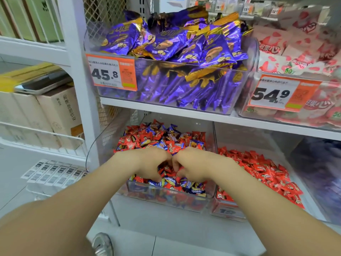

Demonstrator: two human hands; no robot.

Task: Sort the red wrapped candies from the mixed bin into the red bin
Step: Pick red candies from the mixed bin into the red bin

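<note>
Mid-pick: our left hand (153, 163) and right hand (192, 168) curl fingers round red candies (167, 169) in mixed bin (166, 197); next, carry to red bin (226, 211).

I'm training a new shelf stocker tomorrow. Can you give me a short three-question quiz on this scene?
1. True or false: the left hand and right hand are both among the candies of the mixed bin.
2. The red bin stands: A) left of the mixed bin, B) right of it, C) on the shelf above.
3. Fill in: the price tag by the purple packets reads ___.
Key: 1 true; 2 B; 3 45.8.
</note>
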